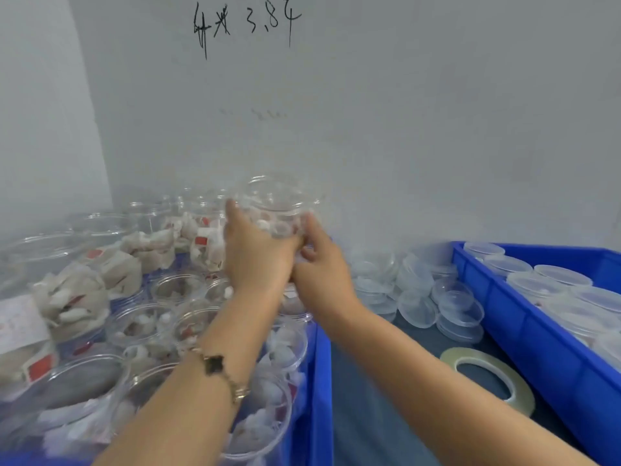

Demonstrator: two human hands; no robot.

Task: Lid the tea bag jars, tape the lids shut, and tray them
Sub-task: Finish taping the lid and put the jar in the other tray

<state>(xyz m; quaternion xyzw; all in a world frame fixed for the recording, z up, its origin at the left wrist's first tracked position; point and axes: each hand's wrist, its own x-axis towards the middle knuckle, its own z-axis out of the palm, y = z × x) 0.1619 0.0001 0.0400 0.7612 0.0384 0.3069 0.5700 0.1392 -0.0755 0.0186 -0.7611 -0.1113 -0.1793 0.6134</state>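
Forearms are filling the bottom of the view, the left one wearing a bracelet (pixel 223 371), and both are reaching up and away to one clear jar (pixel 275 205) that's being held in the air in front of the wall (pixel 403 112). Left hand (pixel 257 253) is wrapping around the jar's near side from below, fingers curled on it and carrying it. Right hand (pixel 317 260) is coming in from the right with its fingertips pinching at the jar's lower right side; whether it's got a lid or a bit of tape in there I honestly can't tell, it's too blurry.

Jar looks tipped, mouth pointing up and a bit away, tea bags visible inside, and I'm not seeing a lid on it.

The bit that matters, I reckon: the loose lids (pixel 416 290) are sitting in a pile on the bench to the right and lower than the jar, so the right hand is the closer one for grabbing a lid while the left keeps the jar steady. Tape roll (pixel 489 380) is lying flat nearer to me, also on the right. Filled open jars are crowding the left crate (pixel 319 381); the right crate (pixel 537 331) is holding lidded ones, so that's probably the tray.
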